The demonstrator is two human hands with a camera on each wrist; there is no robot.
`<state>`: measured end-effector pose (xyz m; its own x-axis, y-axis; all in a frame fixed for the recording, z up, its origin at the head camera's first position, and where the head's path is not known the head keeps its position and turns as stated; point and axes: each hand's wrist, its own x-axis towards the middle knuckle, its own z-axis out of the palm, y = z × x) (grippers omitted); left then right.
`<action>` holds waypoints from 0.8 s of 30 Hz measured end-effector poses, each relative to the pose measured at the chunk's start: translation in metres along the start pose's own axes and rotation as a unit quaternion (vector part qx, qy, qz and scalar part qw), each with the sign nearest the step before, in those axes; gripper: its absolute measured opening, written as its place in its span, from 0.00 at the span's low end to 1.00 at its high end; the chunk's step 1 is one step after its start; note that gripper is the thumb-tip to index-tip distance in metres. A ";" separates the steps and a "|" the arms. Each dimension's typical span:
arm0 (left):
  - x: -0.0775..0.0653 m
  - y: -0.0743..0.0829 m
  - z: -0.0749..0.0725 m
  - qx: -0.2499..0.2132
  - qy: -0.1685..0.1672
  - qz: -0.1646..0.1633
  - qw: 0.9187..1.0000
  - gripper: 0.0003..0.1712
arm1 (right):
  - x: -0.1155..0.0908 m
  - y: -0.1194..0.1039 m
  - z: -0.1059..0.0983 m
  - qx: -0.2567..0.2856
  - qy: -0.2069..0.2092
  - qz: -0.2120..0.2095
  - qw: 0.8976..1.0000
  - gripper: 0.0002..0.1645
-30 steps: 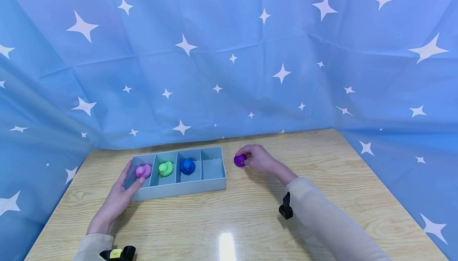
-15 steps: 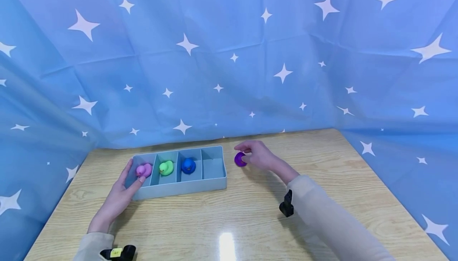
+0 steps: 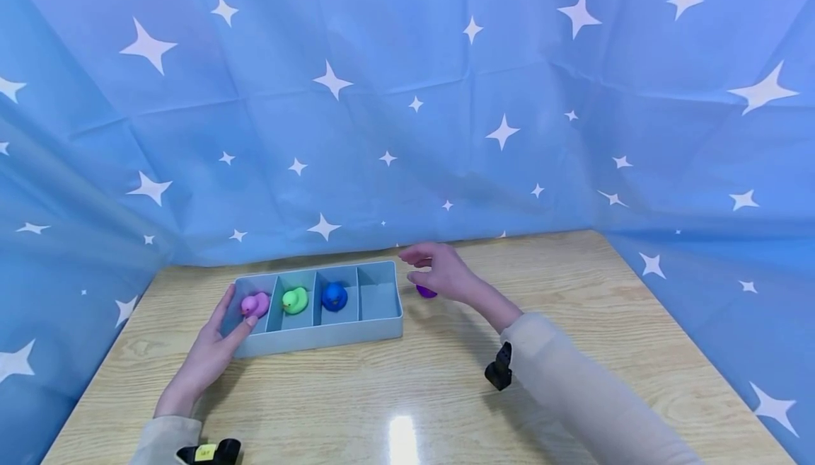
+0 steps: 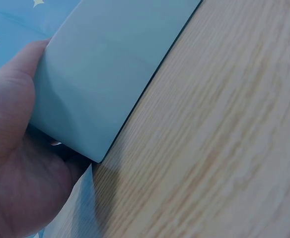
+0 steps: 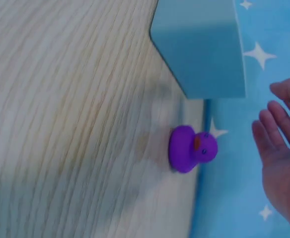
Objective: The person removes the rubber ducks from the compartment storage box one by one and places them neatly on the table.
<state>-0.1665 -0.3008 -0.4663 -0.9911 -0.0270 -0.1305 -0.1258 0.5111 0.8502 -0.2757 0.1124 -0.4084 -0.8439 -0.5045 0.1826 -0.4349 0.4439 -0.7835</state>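
purple duck (image 5: 181, 151) sits upright on the pale wood-grain bench (image 3: 356, 394), near the right end of the long grey-blue box (image 3: 325, 336) and apart from it. it is one deep, even violet all over, with a plump body and a round head on top; the right wrist view shows an orange beak between two dark eyes, turned toward that camera. in the head view only its lower edge peeks out, as the right grip (image 3: 442, 274) blocks the rest.

that right grip is released, its fingers loosely bent and clear of the toy. a second ago its fingertips were on the duck; half a second ago they had parted from it, with the thumb still close by. now the whole right grip has lifted and shifted toward the box, while the duck sits in about the same place.

the left grip (image 3: 210, 352) is grasping the box by its left end, thumb over the near rim and fingers along the end wall, just as before. inside, the pink duck (image 3: 255, 304), green duck (image 3: 295, 300) and blue duck (image 3: 334, 297) keep to the first, second and third compartments from the left, unmoved.
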 end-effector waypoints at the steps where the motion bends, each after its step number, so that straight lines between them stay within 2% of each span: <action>1: 0.000 0.000 0.000 0.000 0.000 -0.003 1.000 0.54 | 0.001 -0.002 0.002 0.003 0.001 -0.003 1.000 0.23; 8: 0.000 0.002 0.000 0.001 -0.004 -0.013 1.000 0.55 | 0.009 -0.015 0.014 0.018 -0.008 -0.022 1.000 0.22; 16: 0.002 0.001 0.001 -0.003 -0.002 -0.013 1.000 0.54 | 0.015 -0.025 0.029 0.018 -0.042 -0.049 0.998 0.22; 24: 0.001 0.002 0.001 -0.005 -0.004 -0.017 1.000 0.54 | 0.019 -0.040 0.050 0.017 -0.069 -0.027 0.997 0.23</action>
<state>-0.1673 -0.2993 -0.4650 -0.9859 -0.0373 -0.1629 -0.1594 0.5017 0.8502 -0.2589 0.0485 -0.4033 -0.7666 -0.6258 0.1437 -0.4667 0.3892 -0.7942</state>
